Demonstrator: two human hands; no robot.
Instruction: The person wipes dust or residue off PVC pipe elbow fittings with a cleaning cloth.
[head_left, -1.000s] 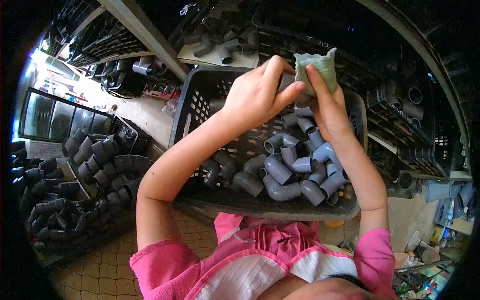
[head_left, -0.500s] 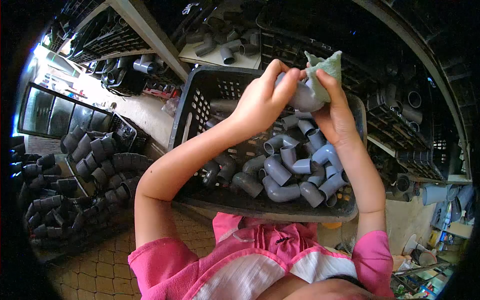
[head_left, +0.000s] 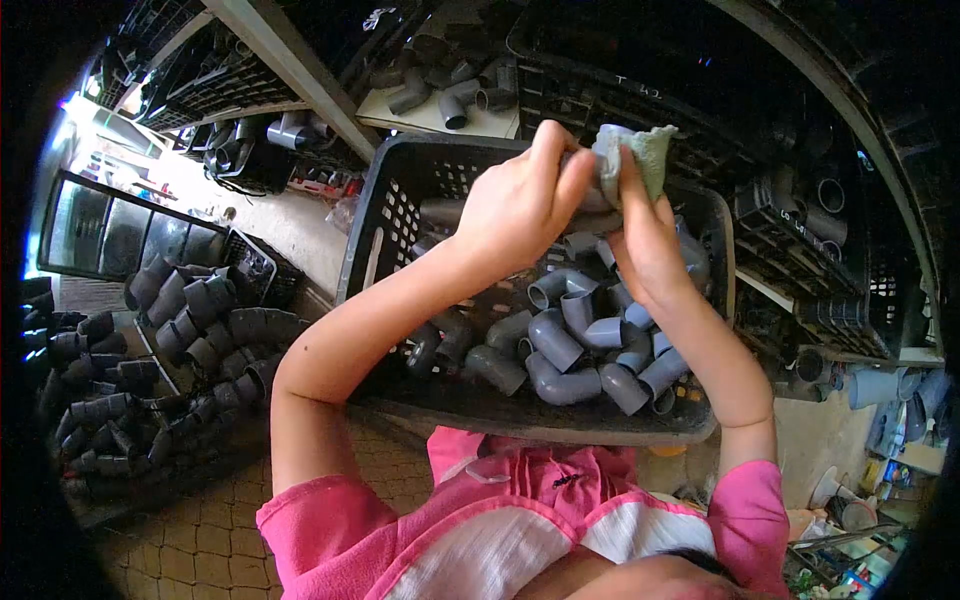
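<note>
Since the earlier frame the cloth (head_left: 652, 160) has dropped a little and shifted inward with the right hand (head_left: 650, 250), and the held elbow (head_left: 600, 200) has turned, more of it now covered; the basket looks unmoved. Largest first, the black basket (head_left: 530, 425) spans the space in front of the person, its perforated walls around a loose heap of grey elbows (head_left: 553, 340). Above its far part, the left hand (head_left: 508, 208) is closed in a pinch around the held elbow, thumb against curled fingers, while the right hand, fingers fairly straight and nearly together, grips the cloth against it. The likeliest trouble, I judge, is a slip: the elbow is smooth and rounded, and a hard twist or pull through the cloth could roll it from that pinch onto the heap. A loose fold might also snag on the rim of its opening, and bunched fabric could hide a missed patch. As for looks, what shows of the held elbow is plain grey, curved and apparently unbroken; its far side is hidden, so its condition there cannot be told.
</note>
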